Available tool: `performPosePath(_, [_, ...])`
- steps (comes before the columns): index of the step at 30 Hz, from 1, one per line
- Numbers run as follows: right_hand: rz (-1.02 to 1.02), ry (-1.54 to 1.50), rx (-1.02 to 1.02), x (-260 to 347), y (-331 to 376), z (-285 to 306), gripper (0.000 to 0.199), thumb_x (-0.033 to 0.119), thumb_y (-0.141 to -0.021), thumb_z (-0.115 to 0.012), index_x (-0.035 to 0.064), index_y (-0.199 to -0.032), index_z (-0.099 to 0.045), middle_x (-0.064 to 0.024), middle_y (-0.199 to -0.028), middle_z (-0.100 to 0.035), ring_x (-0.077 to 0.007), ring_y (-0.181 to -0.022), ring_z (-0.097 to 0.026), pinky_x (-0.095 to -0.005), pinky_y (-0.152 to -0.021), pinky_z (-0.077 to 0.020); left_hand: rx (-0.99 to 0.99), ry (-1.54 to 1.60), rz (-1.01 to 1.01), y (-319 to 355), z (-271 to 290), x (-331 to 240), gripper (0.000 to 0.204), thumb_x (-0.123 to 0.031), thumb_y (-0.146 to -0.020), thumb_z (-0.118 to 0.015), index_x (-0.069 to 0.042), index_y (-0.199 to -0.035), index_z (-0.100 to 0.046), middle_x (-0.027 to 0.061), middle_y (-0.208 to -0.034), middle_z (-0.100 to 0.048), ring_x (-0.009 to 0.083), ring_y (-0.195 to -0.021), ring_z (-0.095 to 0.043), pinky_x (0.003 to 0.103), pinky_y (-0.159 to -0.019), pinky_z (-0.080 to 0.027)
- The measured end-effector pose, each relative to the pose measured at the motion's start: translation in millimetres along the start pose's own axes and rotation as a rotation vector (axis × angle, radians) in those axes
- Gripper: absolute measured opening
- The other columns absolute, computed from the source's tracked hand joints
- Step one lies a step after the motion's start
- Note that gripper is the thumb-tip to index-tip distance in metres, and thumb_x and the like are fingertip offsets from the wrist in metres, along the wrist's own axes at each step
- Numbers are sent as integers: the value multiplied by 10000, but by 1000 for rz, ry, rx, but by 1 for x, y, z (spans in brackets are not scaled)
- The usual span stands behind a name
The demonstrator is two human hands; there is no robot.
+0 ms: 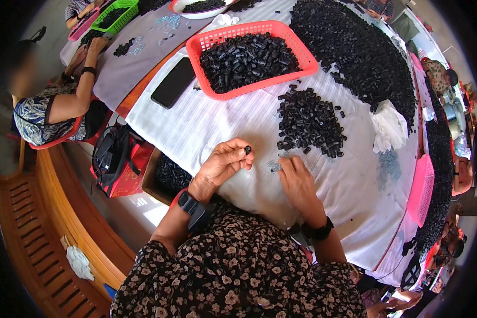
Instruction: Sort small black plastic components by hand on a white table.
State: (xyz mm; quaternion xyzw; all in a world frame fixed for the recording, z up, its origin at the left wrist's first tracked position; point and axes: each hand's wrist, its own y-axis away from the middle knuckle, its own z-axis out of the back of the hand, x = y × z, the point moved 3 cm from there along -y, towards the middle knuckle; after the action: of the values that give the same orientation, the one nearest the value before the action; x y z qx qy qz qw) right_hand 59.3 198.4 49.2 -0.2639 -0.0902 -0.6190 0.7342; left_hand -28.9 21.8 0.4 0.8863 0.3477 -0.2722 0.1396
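Observation:
Between the thumb and forefinger of my left hand (222, 164) is a small black plastic cap (247, 150), its round end facing up. My right hand (298, 183) is beside it on the white cloth, fingers bent down and drawn together at a thin scatter of tiny grey-blue bits (274, 165). What those fingertips pinch, if anything, is too small to make out. Just beyond my right hand lies a loose pile of similar black caps (308, 122). Farther back, a red plastic basket (195, 50) holds many more of them.
A black phone (173, 83) lies left of the basket. A large black heap (355, 53) covers the far right, near crumpled white tissue (390, 126) and blue-grey bits (389, 168). A pink basket (422, 191) stands at the right edge. Another person (63, 108) sits at left.

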Motion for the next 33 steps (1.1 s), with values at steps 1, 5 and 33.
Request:
performPosePath(1, [2, 11, 0, 0, 3, 0, 189, 19, -774, -585, 30, -949, -515, -148, -899, -498, -330, -847, -554, -415, -708, -478, -1, 4, 5, 1, 0, 1, 152, -122, -876, -591, -32, -999, -593, 110, -846, -615, 192, -735, -571, 300, -693, -461])
performPosePath(5, [-3, 8, 48, -4, -1, 5, 173, 31, -780, -580, 34, -927, -490, -152, -899, -498, -340, -838, -551, -424, -697, -476, -36, -10, 7, -2, -1, 0, 149, -126, -877, -591, -37, -996, -596, 109, -834, -613, 195, -727, -564, 302, -687, -456])
performPosePath(33, [133, 332, -42, -29, -74, -11, 45, 1, -700, -559, 27, -734, -548, -116, -791, -471, -292, -748, -553, -370, -651, -494, -30, 10, 4, 2, -1, -1, 140, -108, -874, -584, -32, -991, -591, 119, -818, -604, 202, -730, -561, 308, -692, -451])
